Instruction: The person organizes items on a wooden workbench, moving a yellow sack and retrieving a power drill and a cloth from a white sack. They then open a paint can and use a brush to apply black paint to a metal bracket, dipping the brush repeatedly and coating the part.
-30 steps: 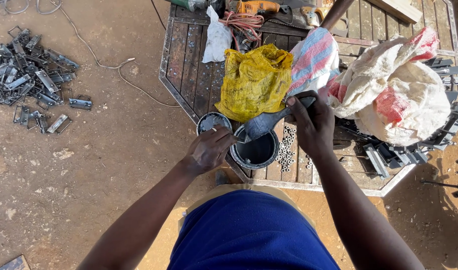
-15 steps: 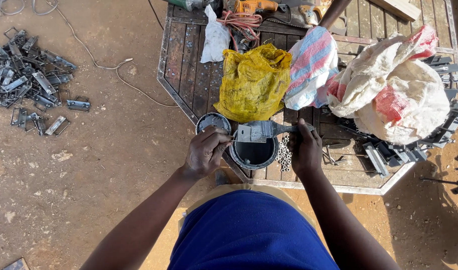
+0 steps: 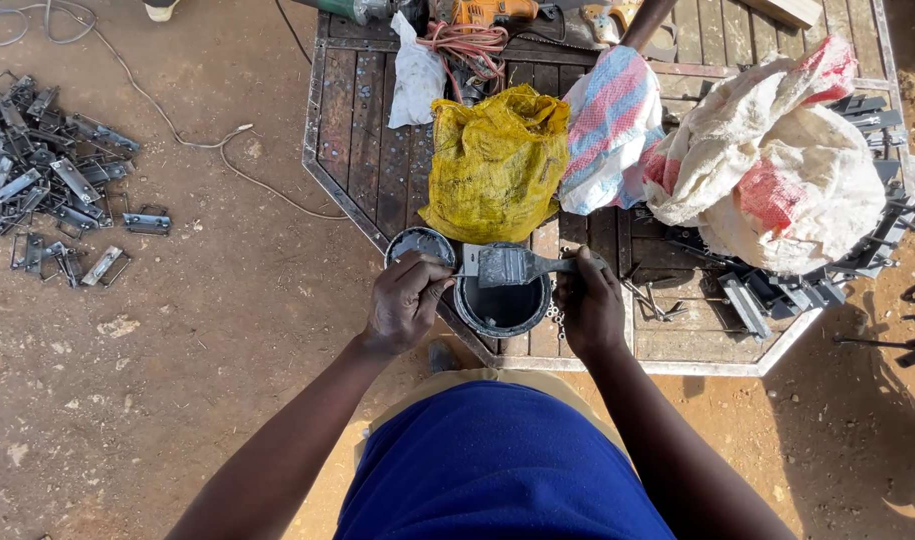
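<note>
My right hand (image 3: 589, 305) grips the handle of a grey paint-coated brush (image 3: 507, 266), held level across the top of an open paint can (image 3: 501, 307) with dark paint inside. My left hand (image 3: 407, 300) is closed at the can's left rim, its fingertips near the brush's bristle end; whether it pinches something small is unclear. The can's round lid (image 3: 418, 243) lies just left of the can. Both stand on the front edge of a low metal-framed wooden platform (image 3: 362, 150).
A yellow bag (image 3: 495, 165), a striped sack (image 3: 609, 130) and a white-and-red sack (image 3: 777, 165) sit on the platform, with power tools (image 3: 477, 14) at the back. Metal brackets (image 3: 52, 180) lie in a pile on the dirt at left, and a cable (image 3: 207, 140) trails across the ground.
My right hand lowered the brush from a raised tilt to lie level over the can. My left hand moved from the can's side up to its rim near the bristles.
</note>
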